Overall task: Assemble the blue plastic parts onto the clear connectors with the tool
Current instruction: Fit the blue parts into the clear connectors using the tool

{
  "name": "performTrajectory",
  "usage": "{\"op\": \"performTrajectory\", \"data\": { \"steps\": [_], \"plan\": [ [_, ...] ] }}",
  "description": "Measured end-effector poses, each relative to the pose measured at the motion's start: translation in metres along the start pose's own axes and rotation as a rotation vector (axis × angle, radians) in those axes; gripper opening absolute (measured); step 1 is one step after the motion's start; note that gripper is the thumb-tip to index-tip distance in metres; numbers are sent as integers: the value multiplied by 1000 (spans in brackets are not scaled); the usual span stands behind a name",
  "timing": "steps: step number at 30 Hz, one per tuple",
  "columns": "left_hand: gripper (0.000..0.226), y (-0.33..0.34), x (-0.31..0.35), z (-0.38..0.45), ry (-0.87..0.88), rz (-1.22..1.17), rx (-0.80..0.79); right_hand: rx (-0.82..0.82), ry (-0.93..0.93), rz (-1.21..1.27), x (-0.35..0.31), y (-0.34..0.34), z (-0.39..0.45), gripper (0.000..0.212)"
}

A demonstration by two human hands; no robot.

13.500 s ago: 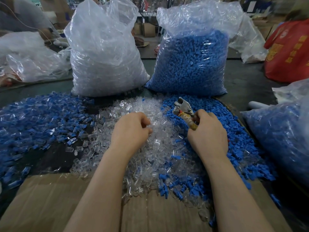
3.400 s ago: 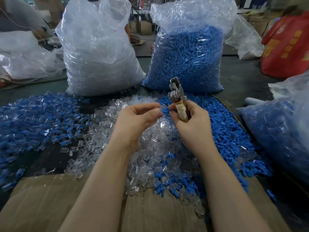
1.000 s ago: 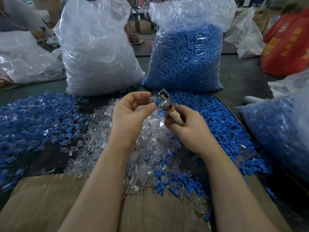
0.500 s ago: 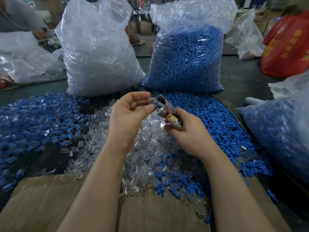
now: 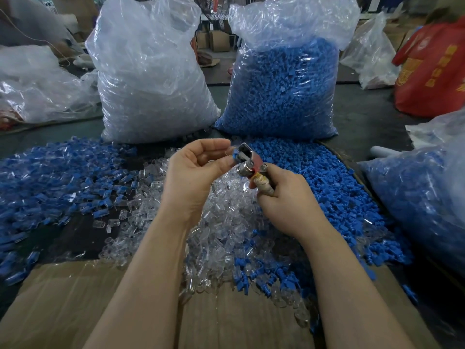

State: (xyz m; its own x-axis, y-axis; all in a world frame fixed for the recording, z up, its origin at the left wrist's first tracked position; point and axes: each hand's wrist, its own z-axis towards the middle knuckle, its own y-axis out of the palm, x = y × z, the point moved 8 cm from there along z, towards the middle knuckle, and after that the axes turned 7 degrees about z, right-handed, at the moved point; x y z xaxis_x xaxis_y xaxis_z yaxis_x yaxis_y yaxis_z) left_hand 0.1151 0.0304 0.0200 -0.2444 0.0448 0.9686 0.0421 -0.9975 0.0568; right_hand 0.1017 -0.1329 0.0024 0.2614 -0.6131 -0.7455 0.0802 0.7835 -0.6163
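Note:
My right hand (image 5: 284,197) grips the taped handle of a small metal tool (image 5: 247,161), its head tilted up and to the left. My left hand (image 5: 198,170) pinches a blue part (image 5: 235,154) between thumb and fingers and holds it against the tool's jaws. Whether a clear connector sits on that part is hidden by my fingers. Both hands hover above a pile of loose clear connectors (image 5: 221,227). Loose blue parts (image 5: 327,187) lie heaped to the right of it.
A heap of clear pieces with blue inserts (image 5: 50,177) covers the left. Behind stand a bag of clear connectors (image 5: 151,79) and a bag of blue parts (image 5: 284,89). Another bag of blue pieces (image 5: 422,197) sits at the right. Cardboard (image 5: 75,306) lies in front.
The tool has tipped further left and down toward my left hand, and the blue part now sits at its jaws. Earlier my hands picked pieces from the piles.

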Motion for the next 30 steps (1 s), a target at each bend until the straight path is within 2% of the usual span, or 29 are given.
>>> {"op": "performTrajectory", "data": {
  "steps": [8, 11, 15, 18, 22, 24, 28, 30],
  "plan": [
    [32, 0, -2, -1, -26, 72, -40, -8, -20, -96, 1, 3, 2, 15],
    [26, -4, -7, 0, -111, 26, -29, 13, -30, -110, 2, 3, 2, 8],
    [11, -27, -28, 0, -362, -261, 140, 93, 1, -163, 6, -7, 2, 12],
    [9, -58, -41, -1, -463, -563, 301, 125, 82, -225, 19, -14, 3, 9],
    [7, -102, -54, -10, -471, -888, 592, 179, 187, -361, 32, -19, 4, 9],
    [9, -116, -58, -13, -428, -941, 627, 226, 245, -411, 36, -24, 2, 10],
    [38, -130, -63, -17, -366, -981, 671, 284, 334, -473, 45, -30, -2, 12],
    [40, -133, -61, -19, -349, -1004, 705, 302, 358, -493, 46, -31, -3, 14]
  ]
}}
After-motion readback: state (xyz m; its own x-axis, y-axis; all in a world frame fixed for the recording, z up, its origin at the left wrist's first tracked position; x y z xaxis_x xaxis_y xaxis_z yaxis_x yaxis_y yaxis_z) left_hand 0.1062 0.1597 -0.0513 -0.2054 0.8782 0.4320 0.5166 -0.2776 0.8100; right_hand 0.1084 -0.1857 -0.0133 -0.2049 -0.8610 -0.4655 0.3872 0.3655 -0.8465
